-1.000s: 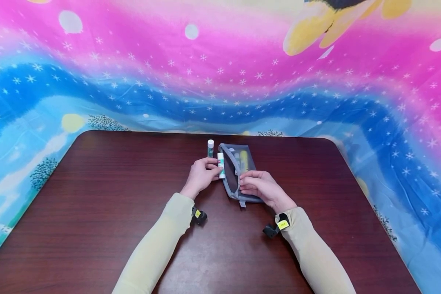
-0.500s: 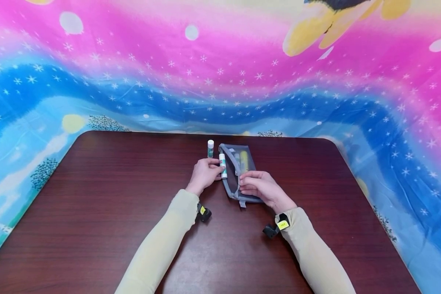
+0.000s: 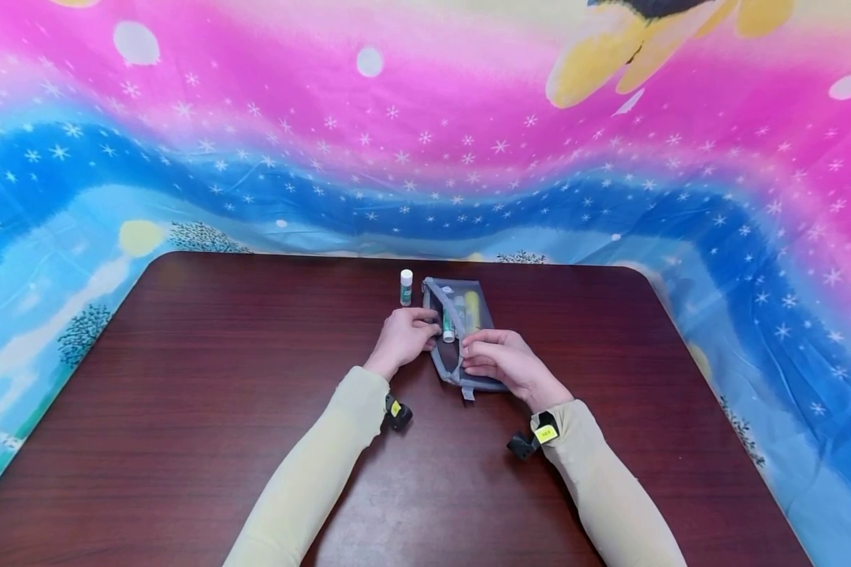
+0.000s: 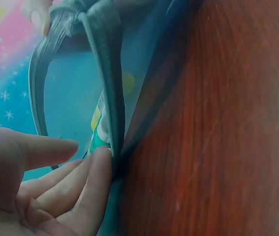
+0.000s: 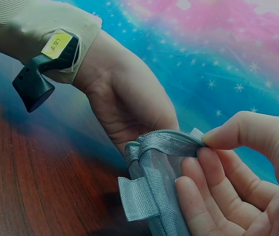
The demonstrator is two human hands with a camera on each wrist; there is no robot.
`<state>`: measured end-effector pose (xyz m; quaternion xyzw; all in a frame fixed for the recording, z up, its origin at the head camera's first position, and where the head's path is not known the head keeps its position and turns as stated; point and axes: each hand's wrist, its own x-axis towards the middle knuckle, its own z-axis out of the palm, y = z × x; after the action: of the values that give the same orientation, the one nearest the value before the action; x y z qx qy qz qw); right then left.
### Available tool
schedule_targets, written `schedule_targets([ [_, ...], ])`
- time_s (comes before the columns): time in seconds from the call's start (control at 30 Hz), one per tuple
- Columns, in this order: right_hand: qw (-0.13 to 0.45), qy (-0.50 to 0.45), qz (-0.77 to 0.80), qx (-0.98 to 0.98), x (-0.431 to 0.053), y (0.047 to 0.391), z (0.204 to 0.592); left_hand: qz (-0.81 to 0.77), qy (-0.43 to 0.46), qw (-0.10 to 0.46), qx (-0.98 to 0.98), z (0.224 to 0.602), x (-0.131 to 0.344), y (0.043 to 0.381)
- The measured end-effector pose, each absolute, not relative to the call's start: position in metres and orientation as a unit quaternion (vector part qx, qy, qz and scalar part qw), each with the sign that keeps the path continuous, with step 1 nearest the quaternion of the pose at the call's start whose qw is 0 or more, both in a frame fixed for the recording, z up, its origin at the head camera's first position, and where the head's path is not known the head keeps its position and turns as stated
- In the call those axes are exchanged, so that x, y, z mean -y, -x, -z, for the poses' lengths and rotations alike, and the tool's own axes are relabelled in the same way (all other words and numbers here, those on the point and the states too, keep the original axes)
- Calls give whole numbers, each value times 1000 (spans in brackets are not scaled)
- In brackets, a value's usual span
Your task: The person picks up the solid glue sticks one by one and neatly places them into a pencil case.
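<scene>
A grey mesh zipper pouch [image 3: 485,290] lies unzipped near the far side of the table. Through its mouth I see a green and white glue stick [image 3: 448,324], and a yellow item [image 3: 472,305] shows through the mesh. My left hand [image 3: 403,339] is at the pouch's left edge; in the left wrist view its thumb and fingers are apart, with fingertips beside the rim and the glue stick [image 4: 100,132] just beyond them. On the opposite side, my right hand [image 3: 507,362] pinches the zipper edge between thumb and fingers, which the right wrist view confirms at the pouch rim [image 5: 171,145].
A second glue stick [image 3: 406,288] with a white cap stands upright left of the pouch. Dark brown table [image 3: 184,409] surrounds the work, and a printed cloth [image 3: 291,157] hangs behind its far edge. A small camera is strapped to each wrist.
The glue stick that my left hand held above the pouch's mouth is now inside the pouch, and the left fingers have let go. My right hand keeps its pinch in place.
</scene>
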<state>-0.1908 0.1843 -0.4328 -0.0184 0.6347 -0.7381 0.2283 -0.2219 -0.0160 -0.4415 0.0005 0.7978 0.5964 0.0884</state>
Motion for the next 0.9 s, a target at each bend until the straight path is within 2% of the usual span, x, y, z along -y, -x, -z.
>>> schedule_targets([
  [0.27,230,17,737,-636,-184,191,433,-594,-24,104,-798,439,14,219],
  [0.9,228,21,733,-641,-184,191,433,-569,4,-31,-822,432,58,215],
])
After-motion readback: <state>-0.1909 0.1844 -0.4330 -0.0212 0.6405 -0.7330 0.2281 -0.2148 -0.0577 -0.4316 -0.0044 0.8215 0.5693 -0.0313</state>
